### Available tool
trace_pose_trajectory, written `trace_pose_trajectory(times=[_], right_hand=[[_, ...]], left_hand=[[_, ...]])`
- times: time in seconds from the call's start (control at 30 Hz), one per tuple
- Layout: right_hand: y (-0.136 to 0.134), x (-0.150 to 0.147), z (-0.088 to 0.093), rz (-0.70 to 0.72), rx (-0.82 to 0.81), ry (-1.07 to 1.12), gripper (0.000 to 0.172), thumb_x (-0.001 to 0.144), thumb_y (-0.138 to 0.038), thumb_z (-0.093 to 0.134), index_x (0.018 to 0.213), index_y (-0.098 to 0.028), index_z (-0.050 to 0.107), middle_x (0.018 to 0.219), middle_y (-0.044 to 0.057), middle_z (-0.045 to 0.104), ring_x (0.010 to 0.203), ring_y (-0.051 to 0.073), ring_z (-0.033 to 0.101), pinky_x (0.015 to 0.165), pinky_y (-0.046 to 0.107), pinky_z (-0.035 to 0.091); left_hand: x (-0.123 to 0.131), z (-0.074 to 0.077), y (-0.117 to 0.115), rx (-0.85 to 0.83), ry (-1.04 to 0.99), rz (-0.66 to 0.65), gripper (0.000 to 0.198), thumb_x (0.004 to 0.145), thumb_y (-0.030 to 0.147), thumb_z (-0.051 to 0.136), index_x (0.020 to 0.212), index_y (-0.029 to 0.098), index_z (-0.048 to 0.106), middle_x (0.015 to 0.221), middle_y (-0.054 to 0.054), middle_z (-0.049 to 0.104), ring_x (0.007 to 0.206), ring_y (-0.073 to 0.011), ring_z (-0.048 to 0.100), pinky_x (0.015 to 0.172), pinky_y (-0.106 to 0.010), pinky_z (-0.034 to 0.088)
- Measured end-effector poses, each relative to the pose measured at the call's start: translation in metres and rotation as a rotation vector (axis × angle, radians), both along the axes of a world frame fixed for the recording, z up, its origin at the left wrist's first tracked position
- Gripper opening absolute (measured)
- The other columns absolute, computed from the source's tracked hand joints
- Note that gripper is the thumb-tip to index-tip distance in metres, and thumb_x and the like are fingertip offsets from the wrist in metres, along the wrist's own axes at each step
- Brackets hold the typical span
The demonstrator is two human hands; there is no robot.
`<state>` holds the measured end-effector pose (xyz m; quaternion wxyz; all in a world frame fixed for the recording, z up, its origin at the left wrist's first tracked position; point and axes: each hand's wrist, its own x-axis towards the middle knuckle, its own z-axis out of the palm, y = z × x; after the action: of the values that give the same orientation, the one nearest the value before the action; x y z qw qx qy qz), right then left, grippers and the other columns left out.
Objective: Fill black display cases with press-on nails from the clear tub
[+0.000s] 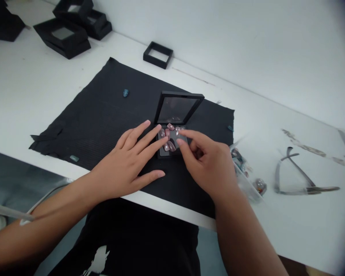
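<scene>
A small black display box (176,109) stands open on a black cloth mat (103,111), its clear-windowed lid tilted up. Several pinkish press-on nails (170,134) lie in its base. My left hand (129,163) rests flat on the mat with fingers stretched out, the fingertips touching the box's left side and the nails. My right hand (202,161) is over the box's right side, thumb and forefinger pinched together at one nail; whether it is lifted I cannot tell.
Several black boxes (66,36) and an empty black frame (158,55) sit at the back left of the white table. Loose blue nails (125,92) lie on the mat. A clear bag of nails (245,174) and tweezers (297,174) lie to the right.
</scene>
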<state>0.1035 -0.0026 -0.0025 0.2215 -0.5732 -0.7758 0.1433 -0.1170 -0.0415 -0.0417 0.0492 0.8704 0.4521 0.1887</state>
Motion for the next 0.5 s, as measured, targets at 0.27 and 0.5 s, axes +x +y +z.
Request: trace_pose_trajectory(times=[0.27,0.5], right_hand=[[0.031,-0.019,0.003,-0.004,0.083,-0.219,0.031,0.095,-0.034,0.056,0.114,-0.030,0.080,0.074,0.002,0.075,0.070,0.021,0.067,0.064,0.032,0.040],[0.036,-0.022,-0.008,-0.030,0.048,-0.182,0.026,0.092,-0.038,0.060,0.106,-0.032,0.081,0.074,0.001,0.075,0.072,0.022,0.068,0.065,0.033,0.040]], left_hand=[[0.002,0.000,0.000,-0.047,0.080,0.118,0.081,0.104,0.063,0.037,0.163,0.008,0.025,0.171,-0.018,0.022,0.161,-0.0362,0.012,0.125,-0.058,0.028],[0.002,0.001,0.000,-0.033,0.088,0.105,0.077,0.105,0.058,0.039,0.160,0.005,0.030,0.168,-0.019,0.029,0.160,-0.0374,0.018,0.124,-0.058,0.031]])
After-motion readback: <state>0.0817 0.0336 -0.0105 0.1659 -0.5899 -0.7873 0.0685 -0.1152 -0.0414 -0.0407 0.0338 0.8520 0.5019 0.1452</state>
